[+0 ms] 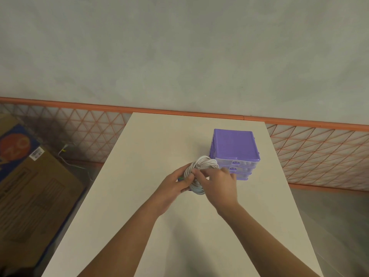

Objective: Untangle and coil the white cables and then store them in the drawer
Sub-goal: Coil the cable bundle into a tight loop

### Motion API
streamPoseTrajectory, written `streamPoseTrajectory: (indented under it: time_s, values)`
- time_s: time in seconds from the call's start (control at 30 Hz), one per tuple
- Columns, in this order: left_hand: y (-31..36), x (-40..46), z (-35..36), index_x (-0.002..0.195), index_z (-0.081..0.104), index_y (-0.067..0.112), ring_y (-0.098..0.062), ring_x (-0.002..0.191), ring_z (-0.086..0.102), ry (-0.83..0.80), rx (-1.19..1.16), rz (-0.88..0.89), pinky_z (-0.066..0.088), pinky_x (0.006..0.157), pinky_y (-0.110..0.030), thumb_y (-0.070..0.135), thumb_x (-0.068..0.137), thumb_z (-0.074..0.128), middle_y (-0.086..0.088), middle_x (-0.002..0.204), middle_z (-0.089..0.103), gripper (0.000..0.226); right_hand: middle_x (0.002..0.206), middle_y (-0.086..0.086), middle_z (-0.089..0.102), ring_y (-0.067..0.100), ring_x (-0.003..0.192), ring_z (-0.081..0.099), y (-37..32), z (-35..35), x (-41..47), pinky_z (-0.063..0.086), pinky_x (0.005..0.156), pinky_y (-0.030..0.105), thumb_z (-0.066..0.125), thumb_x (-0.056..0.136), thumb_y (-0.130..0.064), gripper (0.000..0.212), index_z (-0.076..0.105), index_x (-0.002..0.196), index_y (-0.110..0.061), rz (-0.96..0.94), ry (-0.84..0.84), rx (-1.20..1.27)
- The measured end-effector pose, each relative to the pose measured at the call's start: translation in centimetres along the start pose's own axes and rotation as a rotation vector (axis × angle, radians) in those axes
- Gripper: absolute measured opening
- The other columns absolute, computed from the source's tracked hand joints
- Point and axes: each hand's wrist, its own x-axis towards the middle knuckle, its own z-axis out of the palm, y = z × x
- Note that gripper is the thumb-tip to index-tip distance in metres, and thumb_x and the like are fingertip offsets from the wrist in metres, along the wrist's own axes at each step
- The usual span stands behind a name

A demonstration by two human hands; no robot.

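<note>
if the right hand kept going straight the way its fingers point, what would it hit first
Probably the white cable coil it already pinches, with the left hand just beyond. The purple drawer unit sits off to its right, likely not in line; depth is unclear.

A pale table (151,148) stands against a wall. A purple drawer unit (234,151) sits near its far right corner.

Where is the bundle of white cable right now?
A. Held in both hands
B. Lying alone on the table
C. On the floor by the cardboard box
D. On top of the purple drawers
A: the left hand and right hand both grip the coiled white cable above the table, just in front of the purple drawers.
</note>
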Motion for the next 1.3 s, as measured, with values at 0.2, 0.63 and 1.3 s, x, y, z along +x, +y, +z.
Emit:
streamPoseTrajectory:
  time_s: [0.2, 0.63, 1.3]
  values:
    - [-0.1, 0.1, -0.4, 0.124, 0.067, 0.022, -0.016, 0.109, 0.066, 0.117, -0.018, -0.008, 0.055, 0.086, -0.025, 0.022, 0.095, 0.061, -0.003, 0.116, 0.071, 0.029, 0.059, -0.010, 0.061, 0.015, 0.074, 0.057, 0.1, -0.6, 0.4, 0.037, 0.090, 0.036, 0.054, 0.092, -0.049, 0.040, 0.071, 0.072, -0.018, 0.197, -0.161, 0.296]
    - [0.3, 0.5, 0.1, 0.127, 0.062, 0.034, -0.004, 0.105, 0.066, 0.172, 0.130, -0.012, 0.058, 0.085, -0.029, 0.041, 0.099, 0.048, 0.006, 0.122, 0.067, 0.032, 0.098, -0.003, 0.075, 0.019, 0.098, 0.067, -0.1, 0.3, 0.1, 0.045, 0.100, 0.041, 0.049, 0.098, -0.045, 0.034, 0.075, 0.098, -0.023, 0.295, -0.356, 0.599]
    - [0.4, -0.1, 0.8, 0.105, 0.068, 0.040, -0.010, 0.100, 0.069, 0.170, 0.127, -0.167, 0.060, 0.077, -0.031, 0.044, 0.100, 0.048, 0.007, 0.108, 0.073, 0.021, 0.080, -0.010, 0.073, 0.014, 0.070, 0.069, 0.3, -0.6, -0.2, 0.059, 0.070, 0.037, 0.072, 0.080, -0.040, 0.012, 0.071, 0.086, -0.029, 0.271, -0.198, 0.409]
